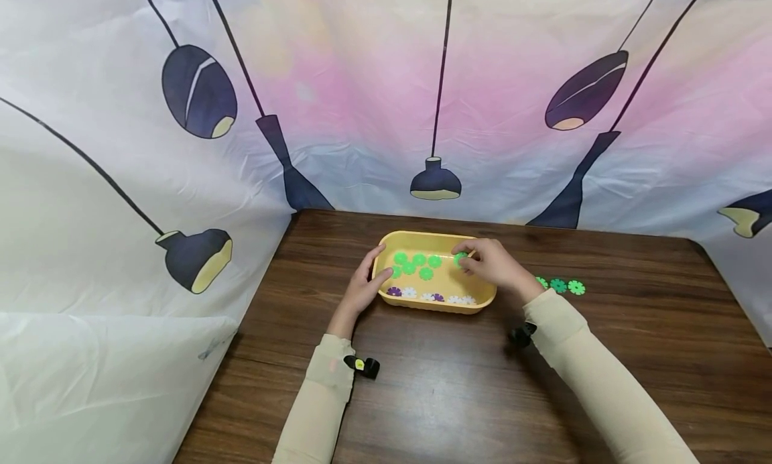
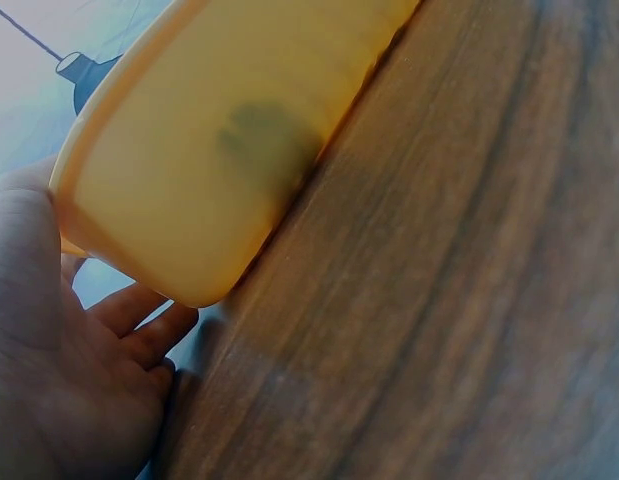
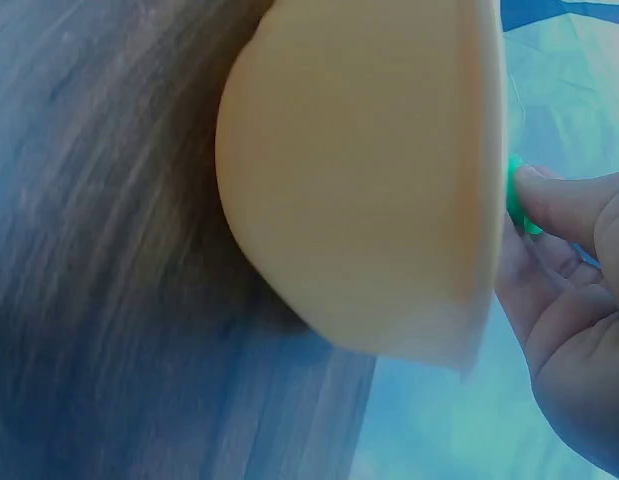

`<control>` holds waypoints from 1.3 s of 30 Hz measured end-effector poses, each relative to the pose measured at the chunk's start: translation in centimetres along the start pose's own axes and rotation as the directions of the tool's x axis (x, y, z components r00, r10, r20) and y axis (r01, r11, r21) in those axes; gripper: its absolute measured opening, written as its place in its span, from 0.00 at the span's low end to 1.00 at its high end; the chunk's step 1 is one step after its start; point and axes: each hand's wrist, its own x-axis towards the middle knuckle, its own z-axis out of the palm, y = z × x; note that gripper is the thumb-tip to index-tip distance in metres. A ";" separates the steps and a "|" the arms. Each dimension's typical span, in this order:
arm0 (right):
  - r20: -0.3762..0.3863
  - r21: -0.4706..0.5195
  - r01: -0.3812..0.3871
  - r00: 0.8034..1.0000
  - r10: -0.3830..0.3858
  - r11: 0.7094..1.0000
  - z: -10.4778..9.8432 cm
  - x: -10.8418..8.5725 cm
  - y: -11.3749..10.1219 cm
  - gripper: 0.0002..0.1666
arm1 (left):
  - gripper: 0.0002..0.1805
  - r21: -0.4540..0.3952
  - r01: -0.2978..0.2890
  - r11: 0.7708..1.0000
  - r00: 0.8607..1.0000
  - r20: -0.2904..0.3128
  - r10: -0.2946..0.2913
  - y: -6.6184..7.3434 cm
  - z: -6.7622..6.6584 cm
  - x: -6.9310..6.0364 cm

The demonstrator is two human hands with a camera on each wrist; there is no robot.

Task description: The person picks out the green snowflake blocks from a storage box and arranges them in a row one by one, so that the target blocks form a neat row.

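A green flower disc (image 1: 460, 258) w/ notched, petal-like edges is pinched btwn thumb & fingers of the right hand (image 1: 493, 261), over the right end of the yellow plastic tray (image 1: 422, 306); in the right wrist view only a bright green sliver of it is seen past the rim. The tray is rounded at the corners, w/ a raised lip & slightly see-thru walls, a dark blurred shape being shown thru one in the left wrist view. The tray is set on the dark wood-grain table (image 1: 422, 390), its left end gripped by the left hand (image 1: 360, 288), thumb over the rim & fingers outside. Count: 1 tray; 6 loose green discs (image 1: 426, 273) on the tray floor, mostly left & mid; along the near side, 2 purple discs (image 1: 394, 292) & approx. 4 white discs (image 1: 409, 292), overlaps making the exact no. unclear. On the table, right of the tray, 3 discs are seen in a row: 2 light green discs (image 1: 576, 287) w/ 1 darker green disc (image 1: 557, 285) btwn; whether more are hidden by the right wrist can't be told. 2 black wrist cameras (image 1: 362, 366) are worn, 1 per arm. Behind, 7 dark lamp shapes (image 1: 435, 182) are printed on the pastel cloth (image 1: 362, 82).
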 end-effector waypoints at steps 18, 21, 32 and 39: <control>-0.072 0.067 -0.066 0.995 0.071 0.996 -3.4 -2.0 1.5 0.20 | 0.35 -0.009 0.014 1.000 1.000 0.003 -0.013 0.1 0.0 0.0; -0.078 0.096 -0.106 0.990 0.114 0.990 -3.7 -2.4 1.8 0.21 | 0.35 -0.013 0.013 1.000 1.000 0.001 -0.013 0.0 0.0 0.0; -0.091 0.114 -0.126 0.986 0.137 0.985 -5.0 -3.8 3.6 0.16 | 0.36 -0.004 0.029 1.000 0.999 0.021 -0.028 0.0 -0.3 -0.2; -0.112 0.107 -0.170 0.977 0.182 0.980 -6.3 -5.3 4.8 0.20 | 0.35 -0.007 0.012 1.000 0.999 0.030 -0.012 0.1 -0.3 0.0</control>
